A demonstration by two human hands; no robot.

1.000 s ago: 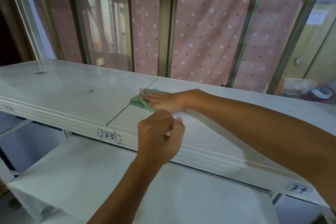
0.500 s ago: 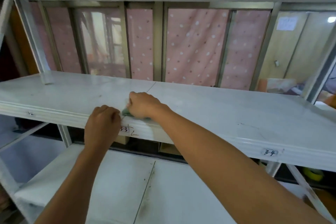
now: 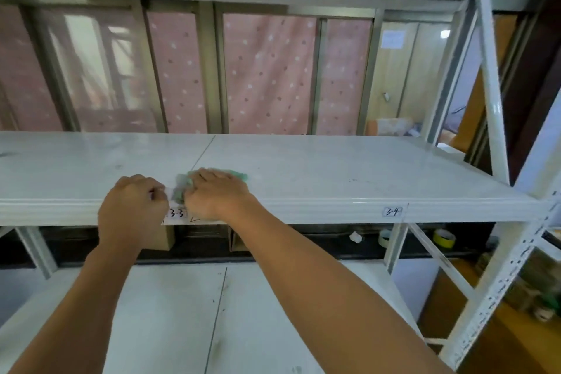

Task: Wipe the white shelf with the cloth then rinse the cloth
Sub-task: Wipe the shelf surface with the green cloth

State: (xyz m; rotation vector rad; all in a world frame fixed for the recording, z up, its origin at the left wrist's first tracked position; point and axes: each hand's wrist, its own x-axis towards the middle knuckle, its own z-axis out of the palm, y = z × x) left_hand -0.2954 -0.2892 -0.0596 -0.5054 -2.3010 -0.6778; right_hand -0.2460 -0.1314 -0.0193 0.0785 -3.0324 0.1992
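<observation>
The white shelf point(image 3: 349, 167) runs across the middle of the view at chest height. A green cloth point(image 3: 239, 175) lies near its front edge at the seam between two boards. My right hand point(image 3: 217, 193) presses flat on the cloth and covers most of it; green shows past the fingertips and at the left. My left hand point(image 3: 133, 206) is a closed fist at the shelf's front lip, just left of the cloth, with something small and pale showing at the fingers.
Labels 3-3 point(image 3: 177, 213) and 3-4 point(image 3: 391, 211) mark the front lip. A lower white shelf point(image 3: 170, 313) lies below. White uprights point(image 3: 493, 94) and braces stand right. Tape rolls point(image 3: 443, 237) sit behind. A pink dotted curtain point(image 3: 267, 73) hangs behind.
My right hand drew the cloth toward the front edge, then slid it slightly right. My left fist moved left along the lip. The camera tilted up and pulled back.
</observation>
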